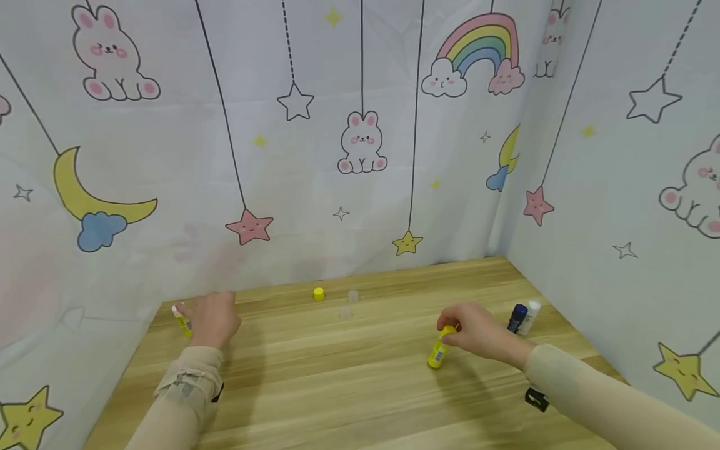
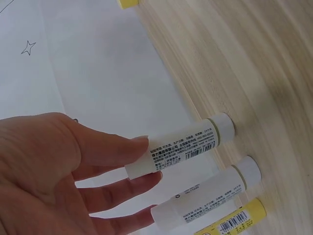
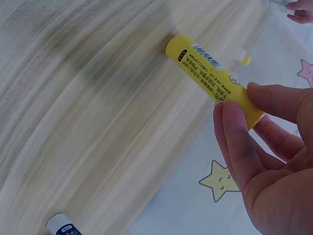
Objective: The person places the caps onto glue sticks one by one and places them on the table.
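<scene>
Head view: left hand [image 1: 214, 320] at 8 o'clock pinched a white stick [image 2: 178, 148]; right hand [image 1: 477, 331] at 4 pinched a yellow stick [image 1: 437, 355].
Left fingers were closed on its end, a 2nd white stick [image 2: 203, 199] just beside; right fingers gripped the yellow stick, tilted, at 5 o'clock. A yellow cap [image 1: 319, 294] lay at 7.

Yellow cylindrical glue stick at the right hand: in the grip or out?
In: the right wrist view shows the right hand pinching the yellow cylindrical glue stick near one end with its fingertips.
</scene>
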Demonstrator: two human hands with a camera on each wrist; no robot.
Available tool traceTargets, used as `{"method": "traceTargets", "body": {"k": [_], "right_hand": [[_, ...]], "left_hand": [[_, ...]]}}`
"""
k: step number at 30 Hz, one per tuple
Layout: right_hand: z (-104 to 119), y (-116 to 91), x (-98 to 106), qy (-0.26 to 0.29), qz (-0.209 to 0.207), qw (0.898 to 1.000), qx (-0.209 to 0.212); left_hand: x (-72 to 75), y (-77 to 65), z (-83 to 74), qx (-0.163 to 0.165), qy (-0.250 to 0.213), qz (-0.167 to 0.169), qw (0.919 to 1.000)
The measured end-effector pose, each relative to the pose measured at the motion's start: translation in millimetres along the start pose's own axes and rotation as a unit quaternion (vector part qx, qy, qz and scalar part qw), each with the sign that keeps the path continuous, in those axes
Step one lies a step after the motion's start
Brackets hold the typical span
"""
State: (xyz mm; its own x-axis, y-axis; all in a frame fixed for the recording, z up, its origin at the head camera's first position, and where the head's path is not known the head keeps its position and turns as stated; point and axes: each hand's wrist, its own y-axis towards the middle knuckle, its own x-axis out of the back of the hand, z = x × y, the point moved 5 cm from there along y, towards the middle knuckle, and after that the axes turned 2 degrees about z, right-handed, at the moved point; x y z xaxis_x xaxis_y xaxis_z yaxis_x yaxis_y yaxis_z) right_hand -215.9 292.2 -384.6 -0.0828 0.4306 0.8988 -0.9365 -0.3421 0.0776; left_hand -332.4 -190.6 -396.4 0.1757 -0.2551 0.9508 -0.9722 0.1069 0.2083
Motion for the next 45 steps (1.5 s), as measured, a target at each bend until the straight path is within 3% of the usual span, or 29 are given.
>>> {"method": "traceTargets", "body": {"k": [7, 16, 22, 30, 38, 45], "right_hand": [[-12, -7, 10, -0.009, -0.002, 1.0, -0.014], [-30, -12, 27, -0.058, -0.034, 0.998, -0.019], [-40, -11, 33, -0.078, -0.039, 0.996, -0.017], [-50, -9, 44, -0.101, -0.041, 0.994, -0.027], [-63, -12, 53, -0.12, -0.033, 0.991, -0.046], [-70, -12, 53, -0.133, -0.023, 0.99, -0.04]], "left_hand": [[3.4, -4.9, -4.0, -0.041, 0.002, -0.057, 0.9975], [4.6, -8.6, -9.9, -0.061, 0.004, -0.1, 0.9931], [9.4, -16.6, -23.9, -0.065, 0.002, -0.071, 0.9954], [16.2, -34.0, -49.4, -0.084, -0.073, -0.043, 0.9929], [16.8, -49.7, -72.3, -0.103, -0.079, -0.063, 0.9896], [19.7, -60.3, -85.7, -0.111, -0.097, -0.06, 0.9873]]}}
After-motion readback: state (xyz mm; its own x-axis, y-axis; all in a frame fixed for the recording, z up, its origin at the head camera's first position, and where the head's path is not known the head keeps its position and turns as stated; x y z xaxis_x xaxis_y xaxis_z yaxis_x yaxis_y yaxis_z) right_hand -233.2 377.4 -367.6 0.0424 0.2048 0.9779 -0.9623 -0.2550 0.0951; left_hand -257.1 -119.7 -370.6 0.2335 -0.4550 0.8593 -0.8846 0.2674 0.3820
